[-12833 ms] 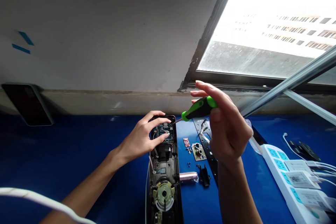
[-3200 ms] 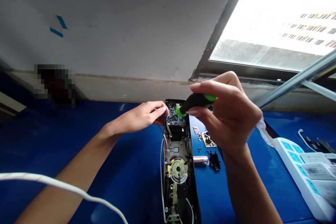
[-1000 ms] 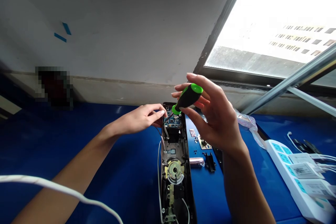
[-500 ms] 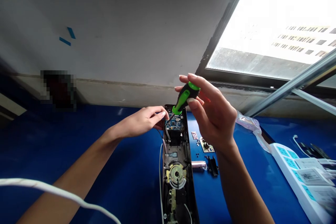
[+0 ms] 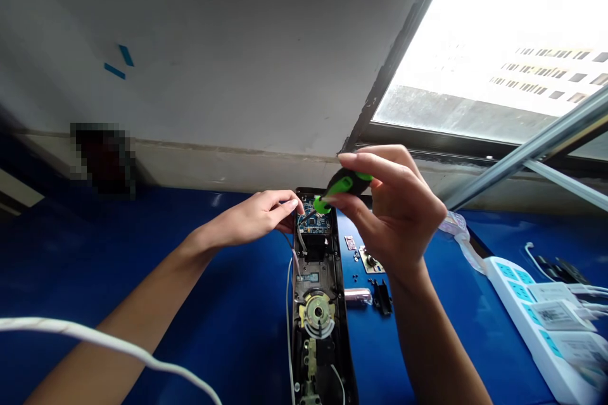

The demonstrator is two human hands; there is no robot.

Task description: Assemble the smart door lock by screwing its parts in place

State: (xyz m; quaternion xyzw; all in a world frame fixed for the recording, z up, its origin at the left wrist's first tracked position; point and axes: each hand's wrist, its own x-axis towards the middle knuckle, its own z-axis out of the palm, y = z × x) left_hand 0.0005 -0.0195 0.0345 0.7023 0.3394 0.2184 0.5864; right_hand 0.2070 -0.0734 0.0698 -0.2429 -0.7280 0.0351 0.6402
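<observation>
An opened electronic door lock [image 5: 316,304] lies lengthwise on the blue table, with a green circuit board [image 5: 312,223] at its far end. My left hand [image 5: 251,223] curls around the lock's upper left edge, fingertips beside the board. My right hand [image 5: 392,215] pinches a black-and-green screwdriver [image 5: 344,187] above the board. Its handle tilts low, and my fingers hide the shaft and tip. Loose lock parts lie right of the lock, including a small red board [image 5: 350,242], a metal plate [image 5: 370,261] and a black plastic piece [image 5: 381,297].
Several tiny screws [image 5: 355,278] and a pink cylinder [image 5: 357,296] lie beside the lock. A white cable [image 5: 95,332] crosses the lower left. A white power strip [image 5: 536,316] with plugged-in adapters stands at right. Metal rails [image 5: 522,158] cross below the window [image 5: 475,44].
My right hand has lowered and turned the screwdriver from a steep tilt to a flatter one over the board. My left hand stays at the lock's edge. The view shifted slightly.
</observation>
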